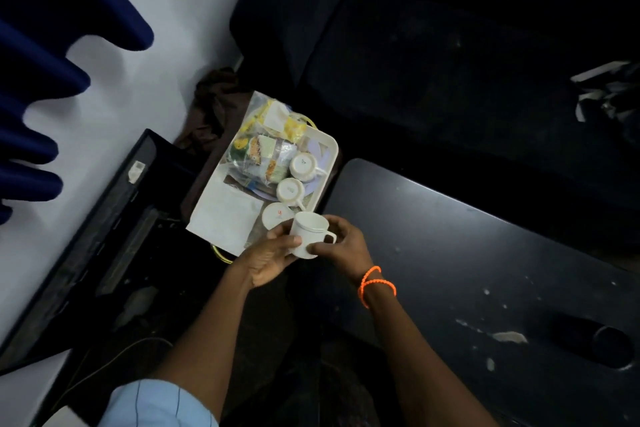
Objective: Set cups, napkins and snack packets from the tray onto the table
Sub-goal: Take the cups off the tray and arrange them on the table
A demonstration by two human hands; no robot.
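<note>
Both hands are on one white cup point(309, 234), held upright just past the near corner of the tray point(328, 146). The left hand point(268, 258) has its fingers curled round the cup's side, and the right hand point(341, 248), the one with the orange bands point(375, 284) at the wrist, closes on the other side below the handle. The dark tabletop point(485, 253) lies just to the right, with nothing from the tray on it yet as far as I can see.

To do this step well, I would let the right hand take the cup alone, carry it level over the tabletop's near edge and set it down flat on its base, well in from the rim and away from the round recess point(613, 347) at the far right.

Two more cups point(304, 166) sit upside down on the tray, beside the snack packets point(263, 156) in clear wrap and a white napkin point(227, 218). The bottoms of the upturned cups carry small marks, and a round white piece point(277, 215) shows what may be a red "4". The lighting is too dim to read the packet printing.
</note>
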